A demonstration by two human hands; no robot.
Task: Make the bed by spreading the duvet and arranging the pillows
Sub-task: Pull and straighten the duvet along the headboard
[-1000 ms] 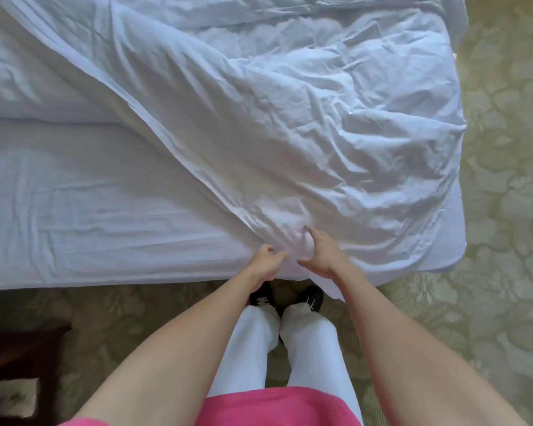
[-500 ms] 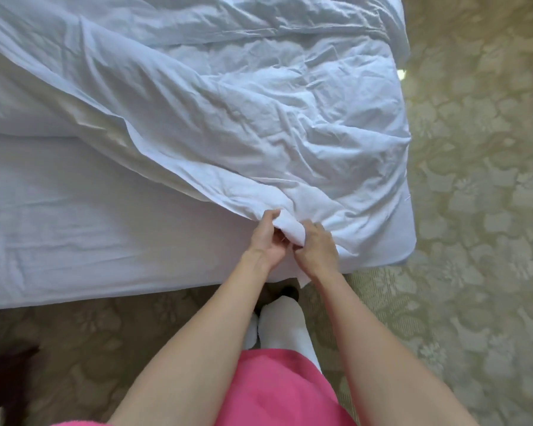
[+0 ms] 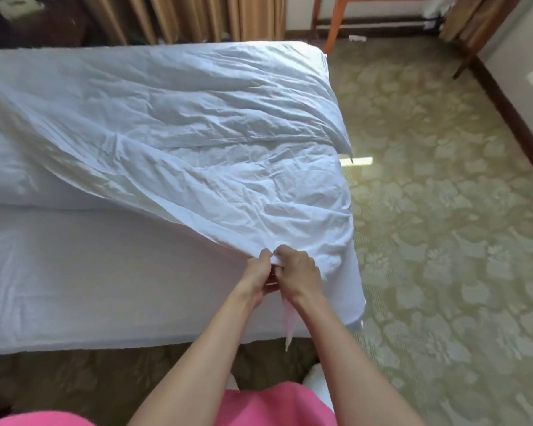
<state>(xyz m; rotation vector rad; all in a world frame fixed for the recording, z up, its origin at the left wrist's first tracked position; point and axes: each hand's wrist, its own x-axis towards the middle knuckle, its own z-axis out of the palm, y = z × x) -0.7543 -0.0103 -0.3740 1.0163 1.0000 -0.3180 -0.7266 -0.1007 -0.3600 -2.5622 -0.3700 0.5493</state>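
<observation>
Both your hands, left point(image 3: 259, 276) and right point(image 3: 299, 272), pinched the duvet point(image 3: 197, 155) corner together near the bed point(image 3: 90, 272) edge, knuckles almost touching, fingers curled.

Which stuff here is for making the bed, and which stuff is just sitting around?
For the bed: duvet, held at its corner by the left hand and right hand; pillow tucked under the duvet; sheet.

Just around: curtains, wooden table legs, carpet.
</observation>
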